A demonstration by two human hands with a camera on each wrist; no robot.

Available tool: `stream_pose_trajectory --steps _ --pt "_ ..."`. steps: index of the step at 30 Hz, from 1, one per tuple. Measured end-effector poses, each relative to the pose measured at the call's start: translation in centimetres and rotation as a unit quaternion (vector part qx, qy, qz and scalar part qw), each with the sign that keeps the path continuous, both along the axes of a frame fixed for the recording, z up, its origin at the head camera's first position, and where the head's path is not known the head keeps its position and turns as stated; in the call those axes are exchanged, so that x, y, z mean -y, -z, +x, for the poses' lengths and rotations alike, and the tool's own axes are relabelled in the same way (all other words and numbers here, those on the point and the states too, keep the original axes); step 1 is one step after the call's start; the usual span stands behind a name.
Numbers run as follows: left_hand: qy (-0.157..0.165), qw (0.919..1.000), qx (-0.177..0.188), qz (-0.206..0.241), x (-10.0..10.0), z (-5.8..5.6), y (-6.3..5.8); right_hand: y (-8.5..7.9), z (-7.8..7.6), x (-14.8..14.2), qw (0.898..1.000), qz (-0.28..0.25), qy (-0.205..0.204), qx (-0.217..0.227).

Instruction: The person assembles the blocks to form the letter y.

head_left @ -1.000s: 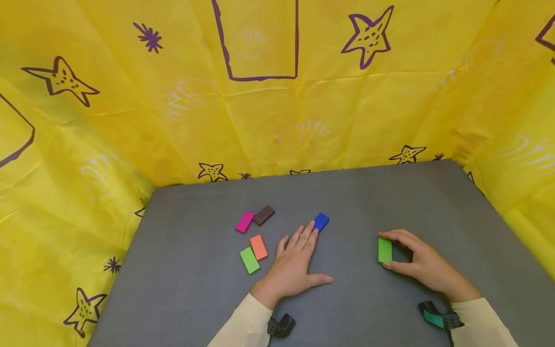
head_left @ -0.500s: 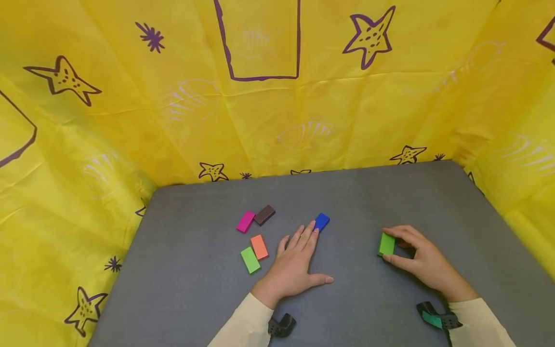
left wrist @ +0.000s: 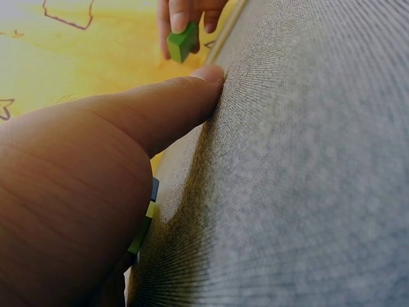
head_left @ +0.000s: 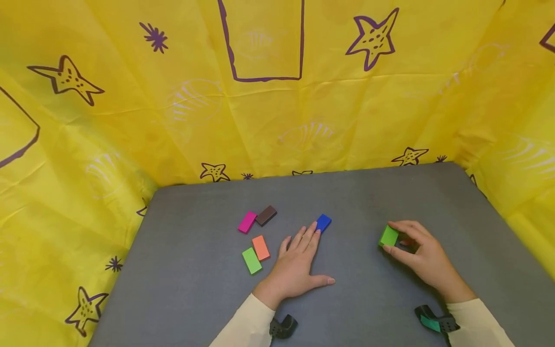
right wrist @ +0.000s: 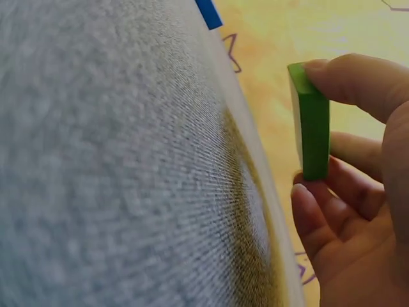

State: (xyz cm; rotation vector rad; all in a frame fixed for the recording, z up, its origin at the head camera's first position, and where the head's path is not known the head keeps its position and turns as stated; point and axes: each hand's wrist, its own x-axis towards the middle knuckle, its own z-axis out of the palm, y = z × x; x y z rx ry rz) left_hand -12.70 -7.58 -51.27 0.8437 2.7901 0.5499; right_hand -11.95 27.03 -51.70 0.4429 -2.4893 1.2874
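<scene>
My left hand (head_left: 294, 270) lies palm down on the dark grey table with fingers stretched out. Its fingertips meet a blue block (head_left: 323, 222). In the left wrist view, narrow blue, yellow and green edges (left wrist: 142, 235) show past the base of the thumb; the palm hides most of them. To the right, my right hand (head_left: 429, 258) pinches a green block (head_left: 389, 236) between thumb and fingertips. The right wrist view shows this green block (right wrist: 314, 131) raised off the table, thumb at one end and fingers at the other.
Left of my left hand lie an orange block (head_left: 261, 247) and a light green block (head_left: 251, 260), touching. Farther back, a pink block (head_left: 247, 222) meets a dark brown block (head_left: 266, 216). A yellow patterned cloth (head_left: 260, 120) hangs along the table's back and sides.
My right hand has moved slightly up and away from me, turning and tilting the green block. My left hand stays in place on the table.
</scene>
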Motion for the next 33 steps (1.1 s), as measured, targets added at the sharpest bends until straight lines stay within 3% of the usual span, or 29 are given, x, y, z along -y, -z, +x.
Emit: stream_pose_trajectory --steps 21,33 --pt "0.004 1.0000 0.002 0.000 0.1 0.0 -0.1 -3.0 -2.4 3.5 0.999 0.034 0.006 -0.007" --pt "0.004 1.0000 0.005 -0.002 0.1 -0.1 0.0 -2.5 -4.6 5.9 0.999 0.030 0.001 0.012"
